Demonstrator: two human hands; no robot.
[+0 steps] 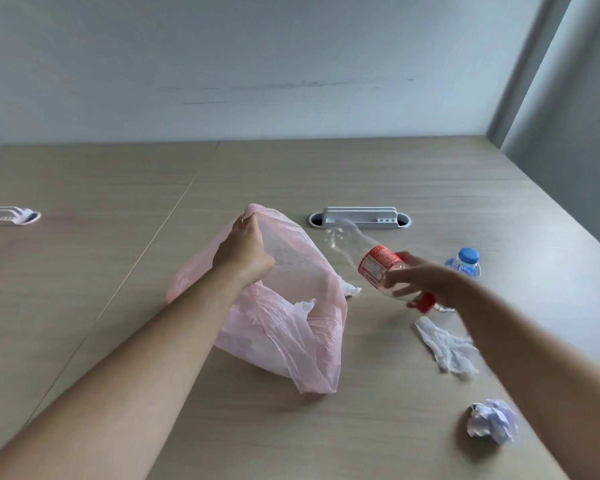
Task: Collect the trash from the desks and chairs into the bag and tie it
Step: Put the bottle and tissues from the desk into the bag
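A thin pink plastic bag point(291, 327) stands on the wooden desk point(361, 174), its mouth facing right. My left hand point(243, 252) pinches the bag's top edge and holds it up. My right hand point(426, 282) grips a clear plastic bottle with a red label and red cap point(378, 266), tilted in the air just right of the bag's opening, cap end toward me. A small bottle with a blue cap point(465, 263) stands behind my right hand. A crumpled white wrapper point(447, 348) and a ball of crumpled paper point(492, 426) lie on the desk at the right.
A grey cable port point(359, 218) is set into the desk behind the bag. A white tissue scrap point(349, 289) peeks from behind the bag. A white and lilac object point(11, 216) lies at the far left. The desk's right edge runs along a grey wall.
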